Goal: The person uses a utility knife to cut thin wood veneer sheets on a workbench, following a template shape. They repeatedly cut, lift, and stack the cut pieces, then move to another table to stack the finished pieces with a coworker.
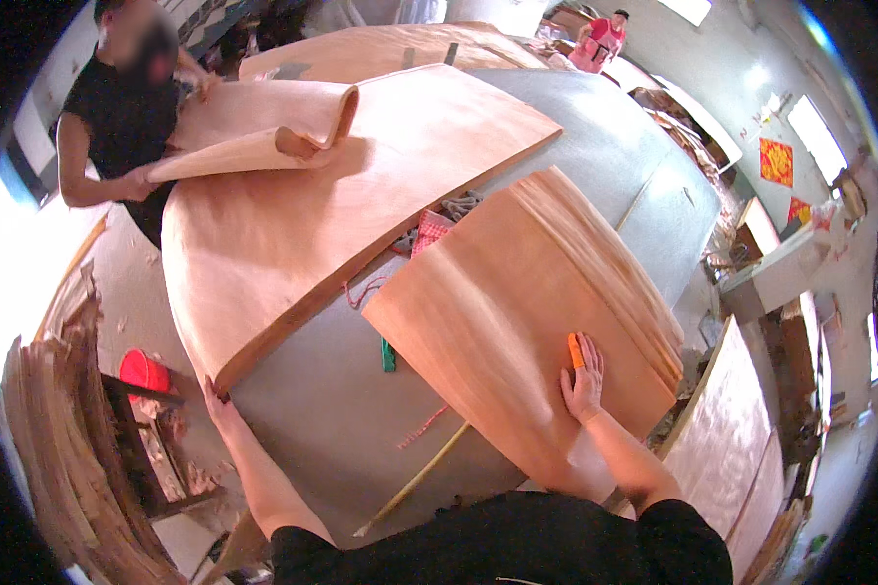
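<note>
My left hand (pixel 219 402) is at the near corner of a large stack of wood veneer sheets (pixel 263 263), its fingers closed about the corner edge and partly hidden. My right hand (pixel 583 385) lies flat, fingers stretched out, on a second, smaller pile of reddish veneer sheets (pixel 498 302). An orange cover (pixel 576 351) wraps one of its fingers. The smaller pile lies at an angle, with rippled layers along its right side. Across the large stack at the far left, a co-worker (pixel 117 127) in a dark top holds a curled veneer sheet (pixel 254 112) with both hands.
Both piles rest on a wide grey table (pixel 341 390). Between them lie a red checked cloth (pixel 429 232), a green object (pixel 388 355) and a yellowish stick (pixel 419 478). A red bucket (pixel 144 372) and rough veneer pieces (pixel 63 439) stand left. More sheets (pixel 722 419) lean right.
</note>
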`<state>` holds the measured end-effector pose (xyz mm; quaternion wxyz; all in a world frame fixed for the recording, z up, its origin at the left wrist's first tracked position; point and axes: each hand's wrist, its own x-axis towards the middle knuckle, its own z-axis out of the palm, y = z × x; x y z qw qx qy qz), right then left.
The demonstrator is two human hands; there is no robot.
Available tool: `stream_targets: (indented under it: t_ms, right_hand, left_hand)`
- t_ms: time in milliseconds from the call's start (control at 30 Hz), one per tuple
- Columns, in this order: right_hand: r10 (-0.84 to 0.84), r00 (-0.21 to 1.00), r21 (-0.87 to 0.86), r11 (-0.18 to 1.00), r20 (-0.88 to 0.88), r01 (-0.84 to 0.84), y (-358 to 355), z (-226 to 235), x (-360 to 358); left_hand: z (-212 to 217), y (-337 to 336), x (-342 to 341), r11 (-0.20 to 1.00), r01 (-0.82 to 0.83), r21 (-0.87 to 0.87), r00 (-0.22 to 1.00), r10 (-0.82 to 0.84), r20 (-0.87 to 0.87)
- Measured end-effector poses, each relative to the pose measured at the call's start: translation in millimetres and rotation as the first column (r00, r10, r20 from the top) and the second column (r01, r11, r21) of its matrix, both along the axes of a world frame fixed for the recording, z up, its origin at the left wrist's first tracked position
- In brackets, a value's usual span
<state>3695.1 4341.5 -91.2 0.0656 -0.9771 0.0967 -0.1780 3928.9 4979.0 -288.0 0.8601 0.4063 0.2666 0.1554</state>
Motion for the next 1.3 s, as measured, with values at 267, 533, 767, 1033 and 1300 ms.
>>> stream_targets:
  t_ms: [267,533,767,1033,1300]
  right_hand:
    - [-0.018,1.0,0.055,0.998,-0.017,0.019,0,6,-1]
    - [-0.008,1.0,0.106,0.994,-0.012,0.009,-1,6,-2]
    - [-0.009,1.0,0.145,0.989,-0.014,0.011,-1,12,-3]
    - [-0.028,0.999,0.11,0.993,-0.03,0.031,-8,5,-7]
    - [-0.011,1.0,0.104,0.994,-0.028,0.014,-5,8,-3]
  left_hand:
    - [4,20,9,0.999,0.053,0.006,0.996,-0.052,-0.071]
    - [18,16,-1,0.939,0.028,0.342,0.999,-0.018,-0.033]
    - [28,11,1,0.979,0.086,0.185,0.996,-0.08,-0.04]
    - [16,1,8,0.989,0.034,0.141,0.999,-0.028,-0.043]
    - [87,-10,22,0.85,-0.267,0.455,0.937,0.34,-0.083]
